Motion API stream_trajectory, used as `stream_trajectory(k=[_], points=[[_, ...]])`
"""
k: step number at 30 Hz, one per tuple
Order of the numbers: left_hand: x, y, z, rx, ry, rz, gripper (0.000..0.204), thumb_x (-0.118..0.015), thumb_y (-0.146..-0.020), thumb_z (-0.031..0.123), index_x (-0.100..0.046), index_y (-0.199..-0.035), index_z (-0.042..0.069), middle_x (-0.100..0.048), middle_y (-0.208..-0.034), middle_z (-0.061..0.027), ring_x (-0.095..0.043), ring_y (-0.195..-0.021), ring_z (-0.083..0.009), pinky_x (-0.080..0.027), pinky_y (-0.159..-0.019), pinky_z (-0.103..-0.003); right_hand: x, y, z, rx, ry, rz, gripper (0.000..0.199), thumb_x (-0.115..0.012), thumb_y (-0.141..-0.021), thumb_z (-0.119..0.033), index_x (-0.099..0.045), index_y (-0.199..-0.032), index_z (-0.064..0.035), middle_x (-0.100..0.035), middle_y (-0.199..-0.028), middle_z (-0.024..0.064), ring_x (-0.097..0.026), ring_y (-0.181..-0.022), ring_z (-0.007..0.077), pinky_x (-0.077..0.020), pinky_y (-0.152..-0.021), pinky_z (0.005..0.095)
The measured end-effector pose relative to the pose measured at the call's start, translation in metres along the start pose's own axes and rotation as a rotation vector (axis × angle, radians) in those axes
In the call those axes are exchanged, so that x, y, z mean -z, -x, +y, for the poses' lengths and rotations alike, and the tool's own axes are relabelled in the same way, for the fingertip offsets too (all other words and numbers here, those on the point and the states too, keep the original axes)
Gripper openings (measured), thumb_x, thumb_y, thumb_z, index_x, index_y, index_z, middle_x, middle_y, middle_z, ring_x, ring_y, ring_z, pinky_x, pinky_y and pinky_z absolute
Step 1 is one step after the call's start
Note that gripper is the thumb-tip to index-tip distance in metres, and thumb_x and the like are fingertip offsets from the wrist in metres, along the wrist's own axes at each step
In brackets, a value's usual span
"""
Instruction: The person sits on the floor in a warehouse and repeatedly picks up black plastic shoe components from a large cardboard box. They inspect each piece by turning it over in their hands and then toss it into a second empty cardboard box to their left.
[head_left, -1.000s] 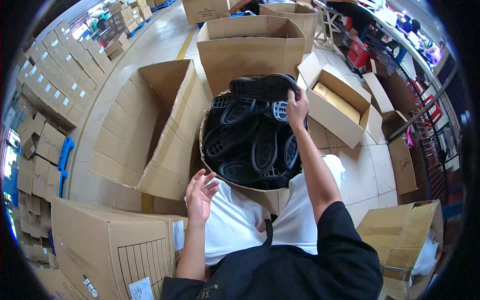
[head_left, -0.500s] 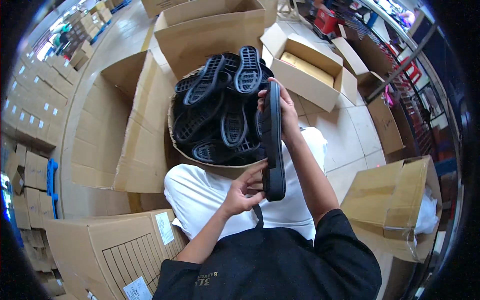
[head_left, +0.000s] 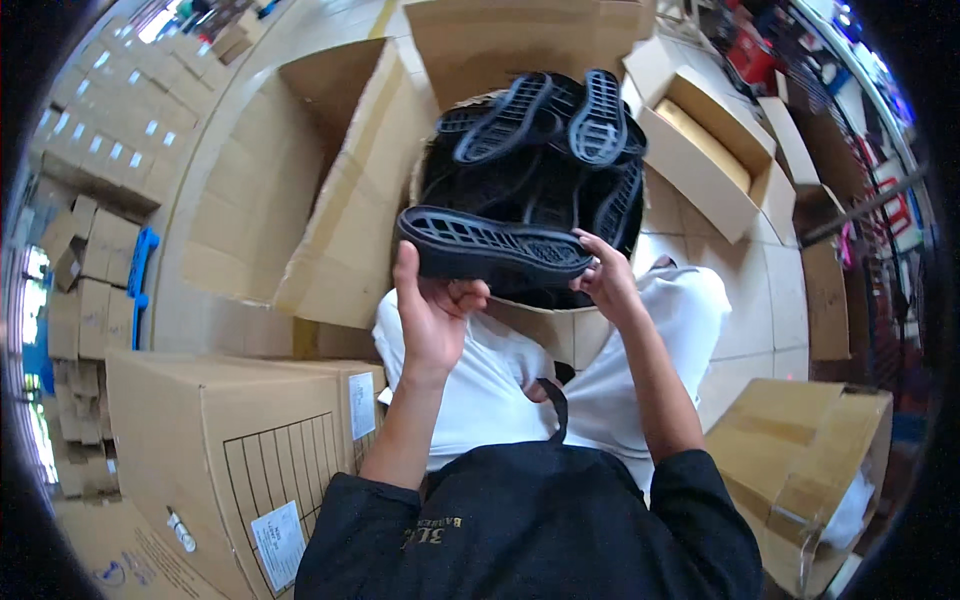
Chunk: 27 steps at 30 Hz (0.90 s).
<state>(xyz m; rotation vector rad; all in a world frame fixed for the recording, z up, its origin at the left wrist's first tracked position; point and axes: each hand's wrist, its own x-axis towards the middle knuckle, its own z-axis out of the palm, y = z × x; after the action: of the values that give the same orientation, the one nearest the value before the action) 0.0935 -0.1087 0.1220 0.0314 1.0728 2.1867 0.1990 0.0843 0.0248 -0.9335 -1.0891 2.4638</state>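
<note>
A black rubber shoe sole [head_left: 495, 248] is held level in both hands, its gridded face tilted up toward me. My left hand [head_left: 435, 315] supports the wider end from below, thumb up at its tip. At the narrower end, my right hand [head_left: 608, 278] pinches the edge between thumb and fingers. Just beyond, an open cardboard container [head_left: 418, 175] holds several more black soles [head_left: 600, 118], piled at different angles. The held sole hides the near part of that pile.
On the left stands an open, tall carton [head_left: 335, 190]; a closed carton [head_left: 160, 410] sits near my left elbow. A smaller open box [head_left: 700, 160] lies at the far right, and a taped carton [head_left: 770, 430] is beside my right arm. Stacked boxes [head_left: 110, 120] fill the far left.
The sole has turned from upright to lying crosswise, gridded face now showing. My left hand has moved to its left end, my right hand to its right end. The view has shifted left.
</note>
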Motion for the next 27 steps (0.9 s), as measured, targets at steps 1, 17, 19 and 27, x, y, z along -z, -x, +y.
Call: stream_trajectory(k=[1, 17, 19, 27], points=[[0.008, -0.008, 0.005, 0.017, 0.065, 0.08, 0.054, -0.047, -0.075, 0.059, -0.057, -0.083, 0.006, -0.059, -0.065, -0.0052, -0.057, -0.05, -0.0159, -0.048, -0.046, -0.024, -0.006, 0.004, -0.006, -0.03, 0.01, -0.051, 0.04, -0.048, -0.083, -0.022, -0.043, -0.116, -0.0019, -0.055, -0.071, 0.0052, -0.054, -0.052, 0.0136, -0.0444, -0.048, 0.0255], [0.07, -0.036, 0.102, -0.558, 0.48, 0.124, 0.067, -0.051, -0.081, 0.035, -0.022, -0.127, -0.003, -0.043, -0.118, -0.0254, -0.057, -0.095, -0.0227, -0.052, -0.075, -0.029, 0.0, -0.063, -0.039, 0.098, -0.025, 0.167, 0.053, -0.048, -0.084, -0.037, -0.034, -0.122, -0.003, -0.056, -0.097, 0.0167, -0.061, -0.068, 0.0207, -0.0492, -0.053, 0.0274], [0.071, -0.043, 0.079, -0.411, 0.385, 0.06, 0.057, -0.047, -0.084, 0.032, -0.028, -0.126, -0.001, -0.045, -0.117, -0.0244, -0.057, -0.094, -0.0216, -0.052, -0.076, -0.029, -0.005, -0.08, -0.056, 0.062, 0.049, 0.231, 0.057, -0.048, -0.083, -0.041, -0.033, -0.123, -0.0018, -0.057, -0.1, 0.0178, -0.062, -0.071, 0.0214, -0.0495, -0.055, 0.0277], [0.055, -0.043, 0.002, -0.041, 0.007, 0.006, 0.038, -0.044, -0.086, 0.026, -0.043, -0.117, 0.004, -0.057, -0.102, -0.0146, -0.06, -0.083, -0.0192, -0.05, -0.07, -0.027, 0.004, -0.082, -0.069, 0.359, 0.363, 0.308, 0.023, -0.048, -0.082, -0.021, -0.05, -0.09, 0.0004, -0.062, -0.079, 0.0142, -0.063, -0.063, 0.0221, -0.0475, -0.045, 0.0247]])
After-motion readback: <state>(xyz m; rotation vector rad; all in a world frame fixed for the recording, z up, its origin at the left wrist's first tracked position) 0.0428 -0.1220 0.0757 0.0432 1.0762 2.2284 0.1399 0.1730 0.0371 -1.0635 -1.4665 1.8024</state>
